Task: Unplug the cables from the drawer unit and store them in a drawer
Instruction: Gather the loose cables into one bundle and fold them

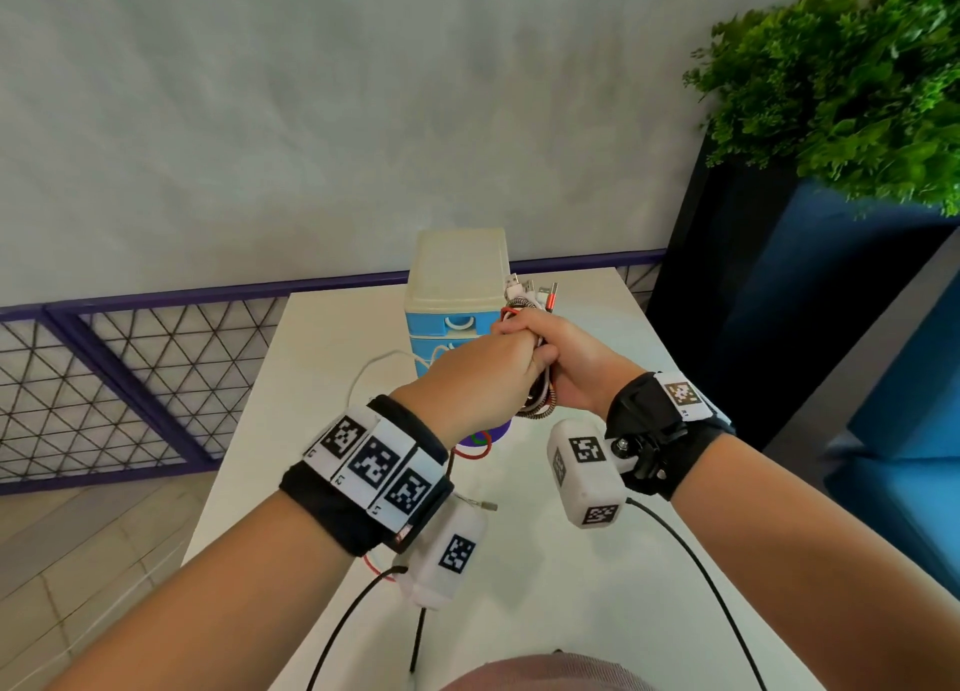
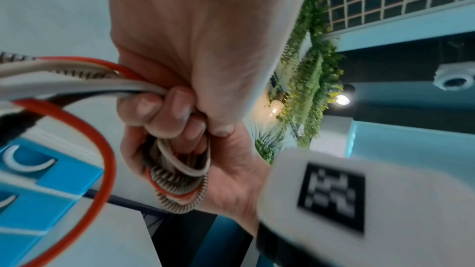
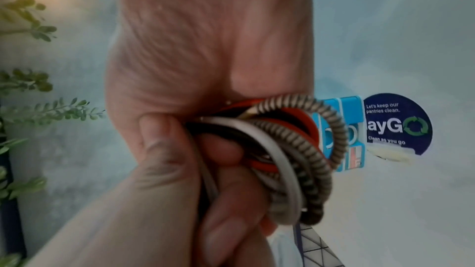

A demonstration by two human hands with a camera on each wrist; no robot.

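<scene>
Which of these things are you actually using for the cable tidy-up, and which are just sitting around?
For the job:
- bundle of cables, gripped by the left hand and the right hand
- drawer unit with its blue drawers
- white cable trailing from the drawer unit

Just there:
- white table
- green plant
- round sticker on the table
- purple railing

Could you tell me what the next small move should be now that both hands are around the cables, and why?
Probably free the left hand and pull open a blue drawer while the right hand keeps the cable bundle. Both hands grip the coiled cables in front of the drawer unit, connectors poking out above, and the visible drawers look shut. A white cable trails on the table toward the unit; whether it is plugged in is unclear.
</scene>
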